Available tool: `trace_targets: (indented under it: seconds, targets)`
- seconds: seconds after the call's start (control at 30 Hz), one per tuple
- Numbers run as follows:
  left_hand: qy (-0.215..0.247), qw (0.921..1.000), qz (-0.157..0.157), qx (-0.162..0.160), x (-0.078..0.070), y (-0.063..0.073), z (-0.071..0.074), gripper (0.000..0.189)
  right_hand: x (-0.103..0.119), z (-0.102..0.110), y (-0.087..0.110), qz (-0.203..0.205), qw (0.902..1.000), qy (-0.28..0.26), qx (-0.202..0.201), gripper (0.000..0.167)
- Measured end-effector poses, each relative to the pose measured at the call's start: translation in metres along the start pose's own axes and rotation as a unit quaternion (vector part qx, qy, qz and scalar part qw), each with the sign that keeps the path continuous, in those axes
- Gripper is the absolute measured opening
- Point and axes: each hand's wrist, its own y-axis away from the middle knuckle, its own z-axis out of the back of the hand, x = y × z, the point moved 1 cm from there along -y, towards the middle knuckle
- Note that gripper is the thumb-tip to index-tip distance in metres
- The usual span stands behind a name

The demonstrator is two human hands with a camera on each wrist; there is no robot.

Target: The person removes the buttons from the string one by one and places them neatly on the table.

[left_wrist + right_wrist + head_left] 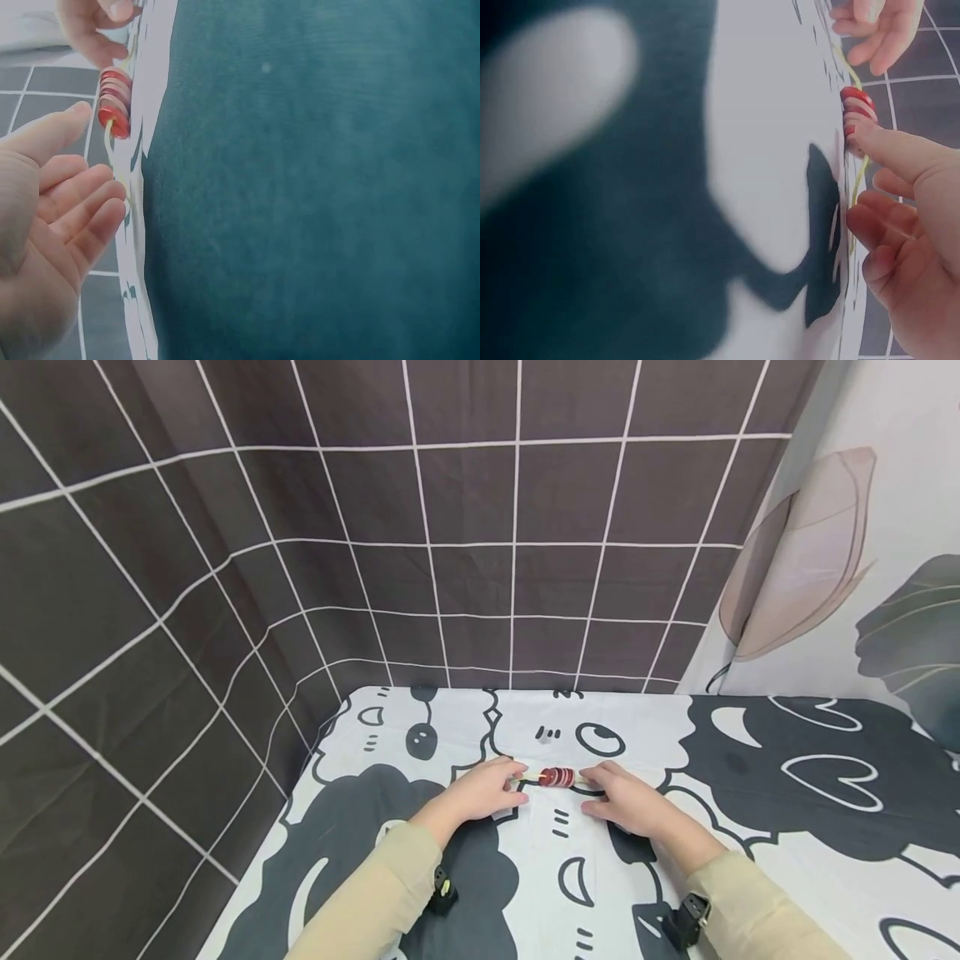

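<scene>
A row of red and pink discs, threaded on a pale yellow-green cord, lies on the patterned cloth between the two hands. My left hand is at the cord's left side, thumb apart from its loosely bent fingers. In the left wrist view the cord runs from the discs down toward those fingertips. At the other side is my right hand, its thumb also spread from the fingers. The right wrist view shows that thumb overlapping the discs, with the cord passing behind the fingers.
A white cloth with dark cartoon shapes covers the surface. Behind and to the left hangs a dark curtain with a white grid. A pale leaf-print curtain is at the right. Each wrist wears a black device.
</scene>
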Motion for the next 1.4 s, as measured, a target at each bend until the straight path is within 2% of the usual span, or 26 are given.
trace_targets:
  seconds: [0.4, 0.93, 1.4]
  targets:
    - [0.006, 1.0000, 0.001, -0.005, -0.009, -0.015, -0.007, 0.044, 0.003, -0.004, -0.013, 0.008, 1.0000, 0.002, 0.003, 0.046]
    - [0.006, 0.9999, -0.006, -0.007, -0.008, -0.021, -0.012, 0.039, 0.002, -0.008, -0.019, 0.005, 0.9997, 0.006, -0.025, 0.037]
    - [0.005, 1.0000, -0.006, -0.005, -0.010, -0.026, -0.013, 0.036, 0.005, -0.012, -0.027, 0.028, 0.9984, 0.012, -0.047, 0.023]
